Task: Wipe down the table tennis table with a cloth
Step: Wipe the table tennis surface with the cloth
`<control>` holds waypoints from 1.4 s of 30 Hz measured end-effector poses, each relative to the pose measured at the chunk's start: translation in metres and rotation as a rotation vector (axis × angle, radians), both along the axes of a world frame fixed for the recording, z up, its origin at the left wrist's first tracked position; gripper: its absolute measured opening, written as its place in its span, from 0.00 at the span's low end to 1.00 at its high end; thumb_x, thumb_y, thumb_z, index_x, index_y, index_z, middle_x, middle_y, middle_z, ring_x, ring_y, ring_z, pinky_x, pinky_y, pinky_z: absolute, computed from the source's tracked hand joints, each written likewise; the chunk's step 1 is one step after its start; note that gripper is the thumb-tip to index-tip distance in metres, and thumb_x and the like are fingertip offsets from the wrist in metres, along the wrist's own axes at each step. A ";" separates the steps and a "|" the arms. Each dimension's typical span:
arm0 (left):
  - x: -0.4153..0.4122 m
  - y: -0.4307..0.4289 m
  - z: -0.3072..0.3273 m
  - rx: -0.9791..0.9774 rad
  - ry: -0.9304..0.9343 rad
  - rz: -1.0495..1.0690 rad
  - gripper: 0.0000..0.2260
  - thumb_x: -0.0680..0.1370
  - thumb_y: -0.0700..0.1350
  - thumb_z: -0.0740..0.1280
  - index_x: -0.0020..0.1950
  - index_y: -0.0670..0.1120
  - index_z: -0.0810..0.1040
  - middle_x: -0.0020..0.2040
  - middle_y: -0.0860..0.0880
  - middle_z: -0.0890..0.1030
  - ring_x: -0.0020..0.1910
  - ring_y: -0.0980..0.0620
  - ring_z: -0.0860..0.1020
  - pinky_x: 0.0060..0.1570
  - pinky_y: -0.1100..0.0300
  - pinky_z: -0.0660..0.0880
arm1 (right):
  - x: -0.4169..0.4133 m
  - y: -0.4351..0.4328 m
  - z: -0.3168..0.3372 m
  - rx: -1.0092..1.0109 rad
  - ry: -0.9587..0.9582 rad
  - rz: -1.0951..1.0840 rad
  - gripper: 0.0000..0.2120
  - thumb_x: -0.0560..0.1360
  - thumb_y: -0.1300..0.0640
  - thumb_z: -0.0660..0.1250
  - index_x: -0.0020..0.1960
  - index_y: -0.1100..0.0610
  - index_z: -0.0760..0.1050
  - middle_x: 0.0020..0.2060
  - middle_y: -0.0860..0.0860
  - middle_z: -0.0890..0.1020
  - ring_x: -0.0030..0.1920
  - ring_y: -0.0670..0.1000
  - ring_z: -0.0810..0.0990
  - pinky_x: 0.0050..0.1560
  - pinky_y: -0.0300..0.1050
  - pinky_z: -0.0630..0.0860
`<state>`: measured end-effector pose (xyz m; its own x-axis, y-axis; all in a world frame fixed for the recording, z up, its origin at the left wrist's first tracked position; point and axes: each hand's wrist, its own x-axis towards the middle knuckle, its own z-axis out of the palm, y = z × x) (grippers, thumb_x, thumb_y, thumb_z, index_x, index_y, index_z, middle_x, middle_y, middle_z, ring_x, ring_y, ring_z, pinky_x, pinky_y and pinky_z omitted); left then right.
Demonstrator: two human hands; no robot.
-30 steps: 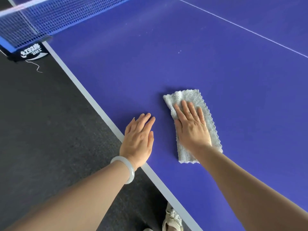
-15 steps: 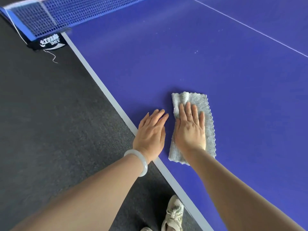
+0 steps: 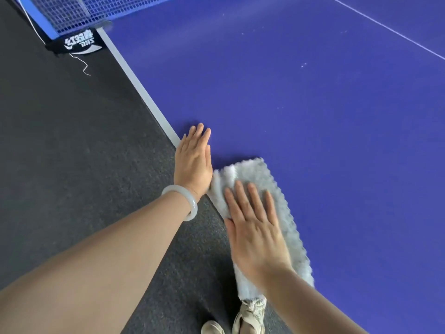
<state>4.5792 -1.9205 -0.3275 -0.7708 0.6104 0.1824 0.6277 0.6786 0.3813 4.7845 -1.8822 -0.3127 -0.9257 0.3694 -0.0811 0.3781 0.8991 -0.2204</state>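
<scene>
- The dark floor (image 3: 72, 153) fills the left side of the view, beside the desk.
- At the top left, a blue net (image 3: 79, 10) stretches across the desk. It is held at the side by a black clamp (image 3: 78, 43) with a white logo, and a thin white string (image 3: 80, 63) dangles below the clamp.
- A white edge stripe (image 3: 142, 92) runs from the clamp down along the side of the desk towards the hands.
- The left forearm reaches in from the lower left with a pale bracelet (image 3: 186, 201) on the wrist.
- The left hand (image 3: 192, 162) lies flat on the desk at its side edge, fingers straight and close together, holding nothing. It covers the stripe there.
- The cloth (image 3: 250, 172), grey-white and fluffy, lies folded into a long strip along the same edge of the desk. Its far left corner is right against the left hand. Its left margin hides the stripe and meets the floor directly.
- The right hand (image 3: 255, 230) presses down on the middle of the cloth, palm flat and fingers straight and slightly spread, not curled round it. The hands sit just apart from each other.
- Below the cloth, at the bottom edge, two light shoes (image 3: 250, 314) stand on the floor.
- The blue desk (image 3: 313, 116) takes up the whole right side, with a few small white specks (image 3: 304, 65) on it.
- A thin white line (image 3: 390, 30) crosses the upper right corner of the desk.
</scene>
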 end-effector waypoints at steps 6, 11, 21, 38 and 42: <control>0.003 -0.007 0.002 0.056 -0.021 -0.030 0.22 0.82 0.32 0.53 0.77 0.43 0.63 0.78 0.46 0.61 0.79 0.50 0.55 0.77 0.56 0.50 | -0.043 0.006 0.002 -0.028 -0.016 0.036 0.27 0.85 0.47 0.42 0.81 0.52 0.39 0.80 0.48 0.40 0.79 0.50 0.33 0.78 0.53 0.32; 0.003 -0.006 0.000 0.045 -0.020 -0.008 0.22 0.83 0.35 0.53 0.77 0.44 0.63 0.79 0.48 0.61 0.79 0.51 0.55 0.77 0.56 0.49 | 0.048 0.045 0.004 0.017 0.027 0.051 0.27 0.84 0.46 0.52 0.81 0.52 0.55 0.80 0.48 0.55 0.80 0.50 0.52 0.78 0.54 0.51; 0.004 -0.002 0.000 -0.005 0.005 0.009 0.23 0.82 0.35 0.54 0.77 0.44 0.63 0.79 0.49 0.60 0.79 0.52 0.55 0.77 0.57 0.49 | -0.079 0.081 0.004 -0.042 0.001 -0.244 0.26 0.84 0.47 0.43 0.81 0.47 0.43 0.81 0.47 0.42 0.79 0.47 0.36 0.78 0.52 0.34; 0.001 0.095 0.019 -0.164 0.058 -0.228 0.19 0.83 0.47 0.58 0.72 0.40 0.69 0.73 0.42 0.67 0.73 0.42 0.64 0.74 0.48 0.59 | 0.033 0.282 0.001 0.015 0.012 -0.855 0.27 0.83 0.49 0.45 0.81 0.52 0.50 0.81 0.51 0.50 0.81 0.52 0.45 0.79 0.53 0.40; 0.004 0.105 0.013 -0.173 0.049 -0.169 0.20 0.82 0.50 0.58 0.72 0.43 0.69 0.72 0.44 0.67 0.73 0.44 0.65 0.74 0.48 0.59 | -0.022 0.241 -0.002 0.003 0.108 -0.732 0.28 0.84 0.50 0.49 0.81 0.56 0.50 0.81 0.52 0.51 0.81 0.54 0.45 0.79 0.54 0.39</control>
